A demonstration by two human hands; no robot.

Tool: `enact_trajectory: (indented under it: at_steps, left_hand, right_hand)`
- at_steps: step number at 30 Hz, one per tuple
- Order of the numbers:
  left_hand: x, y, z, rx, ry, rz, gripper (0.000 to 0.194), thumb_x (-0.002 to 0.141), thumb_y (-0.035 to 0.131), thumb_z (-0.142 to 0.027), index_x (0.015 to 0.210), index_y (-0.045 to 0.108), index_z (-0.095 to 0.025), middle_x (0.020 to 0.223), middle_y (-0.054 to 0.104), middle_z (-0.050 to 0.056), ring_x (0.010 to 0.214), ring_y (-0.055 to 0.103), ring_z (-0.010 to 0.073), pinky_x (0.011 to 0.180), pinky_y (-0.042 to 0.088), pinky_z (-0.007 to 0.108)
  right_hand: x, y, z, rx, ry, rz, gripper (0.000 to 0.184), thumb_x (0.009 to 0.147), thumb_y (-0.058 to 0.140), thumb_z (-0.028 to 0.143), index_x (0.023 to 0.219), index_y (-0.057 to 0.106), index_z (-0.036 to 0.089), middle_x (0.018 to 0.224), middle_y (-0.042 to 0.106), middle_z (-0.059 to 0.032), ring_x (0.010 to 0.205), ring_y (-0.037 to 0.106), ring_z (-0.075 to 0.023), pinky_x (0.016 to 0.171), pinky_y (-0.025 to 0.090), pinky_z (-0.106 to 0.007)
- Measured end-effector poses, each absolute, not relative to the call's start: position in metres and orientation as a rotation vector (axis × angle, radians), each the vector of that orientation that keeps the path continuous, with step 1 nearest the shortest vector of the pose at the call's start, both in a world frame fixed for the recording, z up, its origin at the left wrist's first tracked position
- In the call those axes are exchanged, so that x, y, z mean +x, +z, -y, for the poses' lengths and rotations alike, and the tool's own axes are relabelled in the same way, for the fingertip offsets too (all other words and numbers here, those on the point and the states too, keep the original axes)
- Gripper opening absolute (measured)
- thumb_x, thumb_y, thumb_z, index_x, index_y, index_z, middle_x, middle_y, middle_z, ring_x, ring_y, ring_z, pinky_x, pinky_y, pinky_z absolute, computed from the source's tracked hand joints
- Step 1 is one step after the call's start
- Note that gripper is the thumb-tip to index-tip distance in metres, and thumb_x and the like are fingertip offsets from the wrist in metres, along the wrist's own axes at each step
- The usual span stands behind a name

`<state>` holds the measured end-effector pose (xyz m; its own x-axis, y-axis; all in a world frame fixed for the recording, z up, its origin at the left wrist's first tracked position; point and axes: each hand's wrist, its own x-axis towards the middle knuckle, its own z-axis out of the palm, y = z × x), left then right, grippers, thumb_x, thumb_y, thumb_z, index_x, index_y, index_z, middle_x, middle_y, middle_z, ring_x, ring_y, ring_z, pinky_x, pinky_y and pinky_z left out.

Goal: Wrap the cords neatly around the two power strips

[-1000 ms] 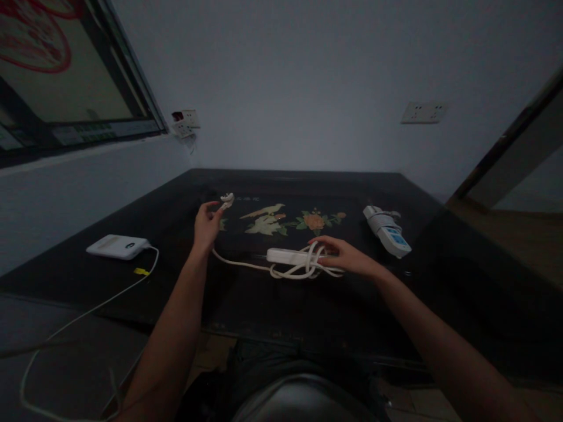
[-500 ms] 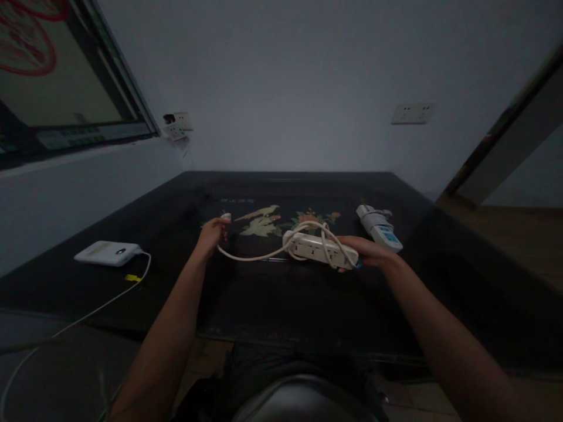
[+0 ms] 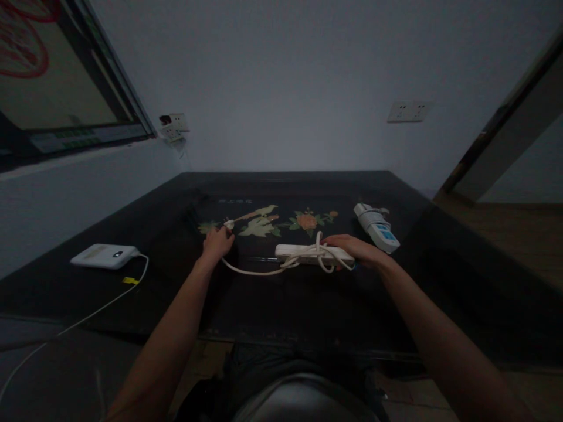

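Observation:
My right hand (image 3: pixel 352 246) is closed around the right end of a white power strip (image 3: pixel 288 251), just above or on the dark table. The strip is tilted so its narrow side faces me, and its cord (image 3: pixel 250 273) loops over it. From the strip the cord runs left to a white plug (image 3: pixel 229 224). My left hand (image 3: pixel 217 241) has its fingers closed on the plug end, with the plug's prongs pointing away from me. The fingertips are partly hidden behind the hand.
Behind my right hand lies a second power strip (image 3: pixel 377 227), its grey cord wrapped around it. A white device (image 3: pixel 105 256) with a cable sits on the left of the black table (image 3: pixel 281 310). Wall sockets (image 3: pixel 407 111) are on the back wall; a window (image 3: pixel 65 76) is at left.
The power strip has rolled so its socket face no longer shows, and has shifted slightly left. My left hand has moved a little nearer to me and right with the plug.

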<state>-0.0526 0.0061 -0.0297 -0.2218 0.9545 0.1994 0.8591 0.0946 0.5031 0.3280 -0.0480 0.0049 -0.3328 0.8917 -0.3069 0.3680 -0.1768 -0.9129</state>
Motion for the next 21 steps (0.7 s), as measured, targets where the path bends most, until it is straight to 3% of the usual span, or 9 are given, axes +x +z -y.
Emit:
enact_trajectory:
  at_steps: [3, 6, 8, 12, 21]
  left_hand:
    - [-0.041, -0.021, 0.003, 1.996, 0.821, -2.11, 0.028, 0.083, 0.054, -0.03, 0.105, 0.063, -0.015, 0.128, 0.051, 0.022, 0.128, 0.039, 0.0416, 0.101, 0.029, 0.061]
    - [-0.018, -0.011, 0.013, 2.205, 0.778, -1.79, 0.031, 0.088, 0.051, -0.035, 0.114, 0.06, -0.021, 0.126, 0.057, 0.011, 0.122, 0.049, 0.0278, 0.104, 0.036, 0.044]
    - [-0.001, -0.008, 0.021, 2.314, 0.698, -1.457, 0.036, 0.084, 0.06, -0.039, 0.116, 0.059, -0.025, 0.124, 0.061, 0.006, 0.116, 0.055, 0.0221, 0.101, 0.041, 0.036]
    - [0.023, -0.013, 0.033, 2.234, 0.645, -0.872, 0.044, 0.081, 0.064, -0.036, 0.122, 0.056, -0.02, 0.123, 0.062, 0.01, 0.112, 0.058, 0.0229, 0.099, 0.043, 0.039]
    - [0.03, -0.027, 0.029, 1.979, 0.819, -0.925, 0.031, 0.087, 0.054, -0.036, 0.113, 0.062, -0.019, 0.114, 0.068, 0.009, 0.104, 0.062, 0.0231, 0.092, 0.048, 0.04]
  right_hand:
    - [0.326, 0.005, 0.048, -1.496, 1.532, 1.595, 0.029, 0.091, 0.046, 0.032, 0.097, 0.069, 0.017, 0.081, 0.07, -0.0055, 0.055, 0.061, -0.0127, 0.04, 0.052, -0.021]
    - [0.326, 0.003, 0.047, -1.515, 1.573, 1.491, 0.033, 0.093, 0.044, 0.037, 0.094, 0.068, 0.015, 0.074, 0.069, -0.0069, 0.051, 0.06, -0.0119, 0.041, 0.052, -0.02]
    - [0.327, 0.001, 0.046, -1.515, 1.608, 1.435, 0.034, 0.094, 0.044, 0.039, 0.094, 0.067, 0.014, 0.074, 0.069, -0.0075, 0.051, 0.061, -0.0119, 0.041, 0.053, -0.02]
    - [0.326, 0.002, 0.046, -1.532, 1.655, 1.365, 0.033, 0.096, 0.042, 0.037, 0.095, 0.065, 0.013, 0.075, 0.069, -0.0077, 0.054, 0.062, -0.013, 0.043, 0.054, -0.021]
    - [0.33, -0.002, 0.043, -1.546, 1.542, 1.447, 0.039, 0.095, 0.043, 0.043, 0.086, 0.069, 0.015, 0.073, 0.069, -0.0059, 0.055, 0.06, -0.0121, 0.047, 0.049, -0.02]
